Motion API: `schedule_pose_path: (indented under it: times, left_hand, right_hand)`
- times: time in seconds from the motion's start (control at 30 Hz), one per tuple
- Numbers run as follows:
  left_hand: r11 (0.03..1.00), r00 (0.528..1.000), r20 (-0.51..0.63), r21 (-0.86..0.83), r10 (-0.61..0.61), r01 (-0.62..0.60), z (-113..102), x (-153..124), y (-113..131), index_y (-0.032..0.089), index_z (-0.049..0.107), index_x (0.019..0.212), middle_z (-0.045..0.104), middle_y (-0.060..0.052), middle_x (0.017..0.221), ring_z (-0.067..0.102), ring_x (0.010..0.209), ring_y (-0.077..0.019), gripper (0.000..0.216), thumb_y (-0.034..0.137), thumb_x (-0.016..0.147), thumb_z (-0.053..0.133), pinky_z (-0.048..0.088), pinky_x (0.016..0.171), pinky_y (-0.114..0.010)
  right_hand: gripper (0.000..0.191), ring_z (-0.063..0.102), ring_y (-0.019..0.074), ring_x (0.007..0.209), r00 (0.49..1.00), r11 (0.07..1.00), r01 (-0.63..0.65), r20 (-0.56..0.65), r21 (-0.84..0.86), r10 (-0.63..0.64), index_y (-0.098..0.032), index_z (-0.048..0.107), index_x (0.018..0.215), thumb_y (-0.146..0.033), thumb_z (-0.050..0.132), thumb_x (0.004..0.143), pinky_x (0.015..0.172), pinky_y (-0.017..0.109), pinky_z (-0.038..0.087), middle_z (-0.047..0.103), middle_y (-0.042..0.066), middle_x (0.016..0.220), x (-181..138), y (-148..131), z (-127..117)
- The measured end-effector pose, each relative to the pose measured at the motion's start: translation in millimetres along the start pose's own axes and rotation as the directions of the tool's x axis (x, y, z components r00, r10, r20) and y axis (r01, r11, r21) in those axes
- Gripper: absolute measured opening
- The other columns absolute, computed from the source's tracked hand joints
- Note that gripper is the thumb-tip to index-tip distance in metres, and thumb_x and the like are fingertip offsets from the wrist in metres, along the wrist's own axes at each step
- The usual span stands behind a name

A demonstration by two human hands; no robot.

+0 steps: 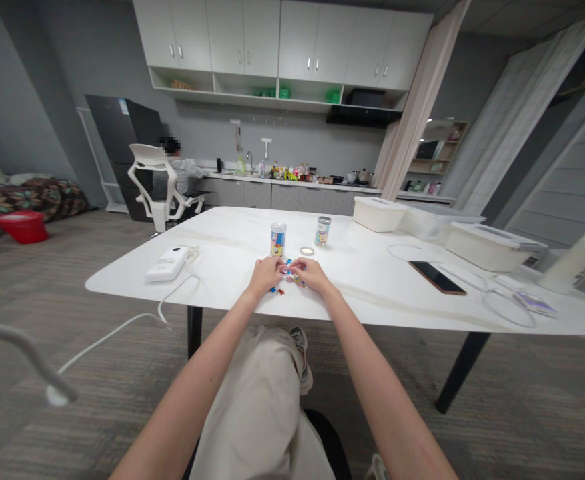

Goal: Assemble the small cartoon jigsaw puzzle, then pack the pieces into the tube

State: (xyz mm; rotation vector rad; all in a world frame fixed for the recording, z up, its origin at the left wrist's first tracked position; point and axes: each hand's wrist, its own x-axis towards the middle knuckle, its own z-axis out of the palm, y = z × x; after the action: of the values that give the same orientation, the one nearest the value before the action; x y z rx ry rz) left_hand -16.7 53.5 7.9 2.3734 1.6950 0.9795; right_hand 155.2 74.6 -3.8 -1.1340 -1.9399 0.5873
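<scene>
My left hand [265,275] and my right hand [310,273] rest side by side on the near edge of the white table [222,247]. Their fingers are curled and pinch small colourful pieces [288,271] between them. A few more loose pieces [275,291] lie just in front of my left hand. Behind the hands stand two small printed cans, one [277,239] open and the other [323,231] to its right, with a round lid [307,251] lying between them.
A white device [167,263] with a cable lies at the table's left. A dark phone [437,277], cables and white lidded bins [487,245] are on the right. A person sits in a white chair [155,183] at the far kitchen counter.
</scene>
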Motion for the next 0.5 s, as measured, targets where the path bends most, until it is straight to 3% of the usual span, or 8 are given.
schedule_pose_path:
  times: [0.4, 0.5]
  left_hand:
    - [0.999, 0.999, -0.031, 0.005, 0.042, -0.041, -2.4, -2.4, 4.9, 0.02, 0.064, 0.084, 0.072, -0.009, 0.095, 0.063, 0.098, -0.026, 0.013, 0.015, 0.086, 0.052, 0.038, 0.086, -0.037]
    - [0.999, 0.998, -0.036, 0.016, 0.045, -0.044, -2.1, -2.2, 5.4, 0.02, 0.063, 0.084, 0.071, -0.009, 0.096, 0.062, 0.099, -0.026, 0.013, 0.016, 0.087, 0.051, 0.038, 0.085, -0.037]
  right_hand:
    - [0.008, 0.061, 0.0129, 0.068, 0.997, 0.998, 0.047, -0.057, -0.047, -0.05, -0.018, 0.073, 0.08, -0.018, 0.066, 0.077, 0.068, 0.024, 0.045, 0.072, 0.003, 0.077, 0.0, -3.1, -3.4]
    - [0.009, 0.06, 0.0132, 0.065, 0.997, 0.999, 0.011, -0.074, -0.038, -0.014, -0.017, 0.074, 0.081, -0.02, 0.066, 0.077, 0.064, 0.024, 0.045, 0.072, 0.003, 0.074, 0.9, -1.9, -3.4]
